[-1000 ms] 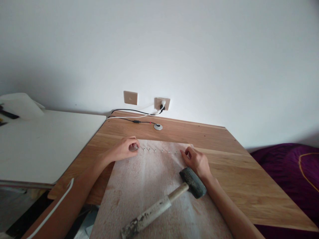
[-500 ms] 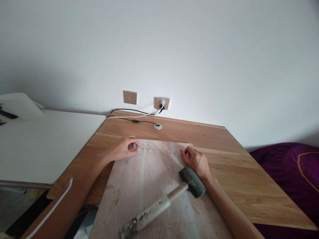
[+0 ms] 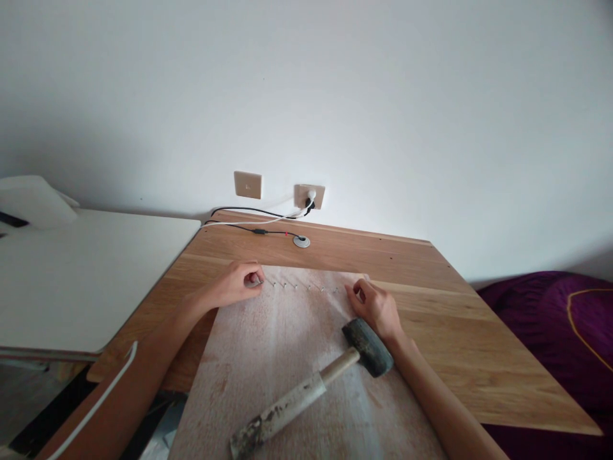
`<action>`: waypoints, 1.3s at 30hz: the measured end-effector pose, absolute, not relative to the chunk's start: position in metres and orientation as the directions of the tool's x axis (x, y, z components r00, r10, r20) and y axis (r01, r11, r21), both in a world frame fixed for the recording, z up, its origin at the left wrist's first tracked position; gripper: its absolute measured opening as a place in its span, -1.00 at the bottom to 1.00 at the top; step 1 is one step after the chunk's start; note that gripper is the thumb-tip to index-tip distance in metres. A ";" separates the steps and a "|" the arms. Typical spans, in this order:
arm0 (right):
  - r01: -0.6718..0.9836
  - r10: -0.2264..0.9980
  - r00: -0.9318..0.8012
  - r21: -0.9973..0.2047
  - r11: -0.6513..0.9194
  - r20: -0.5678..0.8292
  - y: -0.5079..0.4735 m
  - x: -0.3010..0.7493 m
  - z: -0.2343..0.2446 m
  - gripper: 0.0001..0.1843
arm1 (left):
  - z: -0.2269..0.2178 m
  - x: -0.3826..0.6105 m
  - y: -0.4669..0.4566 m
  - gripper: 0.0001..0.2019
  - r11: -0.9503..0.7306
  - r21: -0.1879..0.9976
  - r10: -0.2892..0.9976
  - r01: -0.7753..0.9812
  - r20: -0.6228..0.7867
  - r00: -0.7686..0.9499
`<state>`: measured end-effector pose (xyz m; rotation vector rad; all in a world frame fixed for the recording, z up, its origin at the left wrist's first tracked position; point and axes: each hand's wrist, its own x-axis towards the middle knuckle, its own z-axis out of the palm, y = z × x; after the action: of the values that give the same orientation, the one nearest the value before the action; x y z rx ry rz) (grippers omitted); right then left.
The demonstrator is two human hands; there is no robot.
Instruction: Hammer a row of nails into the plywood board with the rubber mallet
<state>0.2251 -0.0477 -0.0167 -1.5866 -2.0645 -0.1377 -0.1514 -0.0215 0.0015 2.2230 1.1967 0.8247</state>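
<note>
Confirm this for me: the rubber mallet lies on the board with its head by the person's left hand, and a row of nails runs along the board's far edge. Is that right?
Not quite. The head view shows the rubber mallet with its head by the right hand, not the left hand. The rest stands: it lies on the board, and the row of nails runs along the far edge.

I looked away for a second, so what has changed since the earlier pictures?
Only the view shifted slightly, with everything sitting a little higher and further left in the frame. Nothing was visibly taken hold of or let go. The left hand stays at the end of the row of nails, and the right hand stays beside the rubber mallet on the board.
</note>
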 end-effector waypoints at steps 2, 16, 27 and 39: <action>0.923 0.869 -0.171 -0.233 0.306 0.464 -0.048 0.225 -0.016 -0.51 | 0.000 -0.152 -0.021 -0.94 -0.501 0.659 0.856 0.561 0.283 0.432; 0.911 0.853 -0.200 -0.228 0.342 0.481 -0.047 0.227 -0.019 -0.53 | -0.002 -0.153 -0.019 -0.91 -0.504 0.666 0.854 0.549 0.294 0.428; 0.900 0.838 -0.219 -0.228 0.371 0.500 -0.046 0.228 -0.021 -0.59 | -0.005 -0.155 -0.018 -0.87 -0.501 0.667 0.857 0.551 0.295 0.422; 0.875 0.829 -0.246 -0.252 0.412 0.502 -0.046 0.227 -0.022 -0.65 | -0.001 -0.154 -0.019 -0.87 -0.484 0.659 0.868 0.576 0.275 0.414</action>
<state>0.2269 -0.0456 -0.0218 -1.4412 -2.1017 -0.1060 -0.1536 -0.0192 -0.0014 2.2055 1.2254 0.8316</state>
